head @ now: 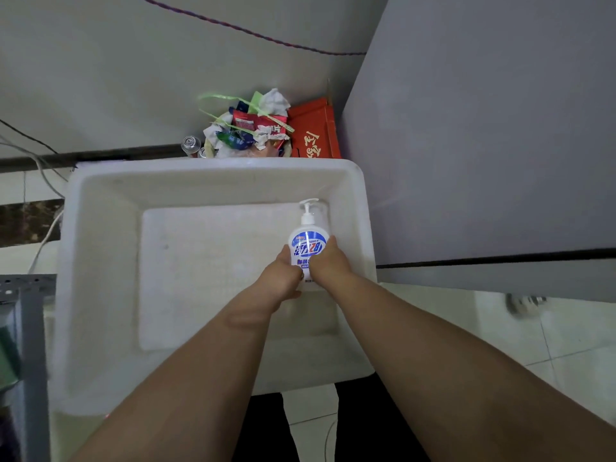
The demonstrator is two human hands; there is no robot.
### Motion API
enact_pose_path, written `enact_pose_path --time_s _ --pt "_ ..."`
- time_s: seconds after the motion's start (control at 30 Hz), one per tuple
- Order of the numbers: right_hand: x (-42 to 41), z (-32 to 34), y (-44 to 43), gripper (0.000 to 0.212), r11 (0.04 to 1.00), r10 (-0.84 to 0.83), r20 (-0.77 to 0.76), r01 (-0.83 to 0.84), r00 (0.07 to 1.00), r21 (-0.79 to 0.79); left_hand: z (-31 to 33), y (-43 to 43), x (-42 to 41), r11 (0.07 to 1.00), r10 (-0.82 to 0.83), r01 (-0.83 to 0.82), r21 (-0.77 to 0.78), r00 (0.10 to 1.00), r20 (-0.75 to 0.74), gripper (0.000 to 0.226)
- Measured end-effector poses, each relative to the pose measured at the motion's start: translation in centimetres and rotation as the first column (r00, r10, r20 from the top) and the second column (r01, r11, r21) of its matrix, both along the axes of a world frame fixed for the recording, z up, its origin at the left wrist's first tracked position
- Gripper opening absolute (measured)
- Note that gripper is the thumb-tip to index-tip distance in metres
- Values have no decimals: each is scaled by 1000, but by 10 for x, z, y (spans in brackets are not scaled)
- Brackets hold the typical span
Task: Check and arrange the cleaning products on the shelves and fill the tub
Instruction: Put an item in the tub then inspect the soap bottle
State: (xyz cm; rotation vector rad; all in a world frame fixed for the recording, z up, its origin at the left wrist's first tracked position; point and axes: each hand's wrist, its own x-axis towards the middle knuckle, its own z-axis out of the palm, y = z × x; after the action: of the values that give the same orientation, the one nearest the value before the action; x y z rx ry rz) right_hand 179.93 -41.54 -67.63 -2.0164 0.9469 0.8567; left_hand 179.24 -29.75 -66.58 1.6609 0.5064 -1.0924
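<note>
A white pump bottle [308, 243] with a blue label sits low inside the big white plastic tub [100, 248], near its right wall, pump pointing away from me. My left hand [283, 278] grips the bottle's lower left side. My right hand [328, 263] grips its lower right side. The bottle's base is hidden behind my fingers. Nothing else lies in the tub.
Behind the tub stand a bin stuffed with wrappers and paper [250, 128], a red box [315, 135] and a clear bottle top [191, 143]. A grey panel [483, 128] rises at the right. A grey metal shelf frame [30, 328] is at the left; cables [43, 241] hang nearby.
</note>
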Motion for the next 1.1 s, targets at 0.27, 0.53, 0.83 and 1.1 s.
enact_pose_path --time_s 0.27,0.53,0.83,1.1 --pt "-74 117 12 45 979 200 183 -202 963 -9 102 21 -34 779 -626 537 325 705 334 59" --pt "-156 273 12 53 907 417 359 -355 835 -226 233 61 -90 580 -805 560 591 284 521 58" --pt "-160 346 22 55 646 764 439 -578 474 -499 310 101 -132 519 -855 284 806 143 499 66" --pt "-171 377 81 53 318 852 522 -749 -43 -581 370 151 -242 522 -729 -110 846 459 509 59"
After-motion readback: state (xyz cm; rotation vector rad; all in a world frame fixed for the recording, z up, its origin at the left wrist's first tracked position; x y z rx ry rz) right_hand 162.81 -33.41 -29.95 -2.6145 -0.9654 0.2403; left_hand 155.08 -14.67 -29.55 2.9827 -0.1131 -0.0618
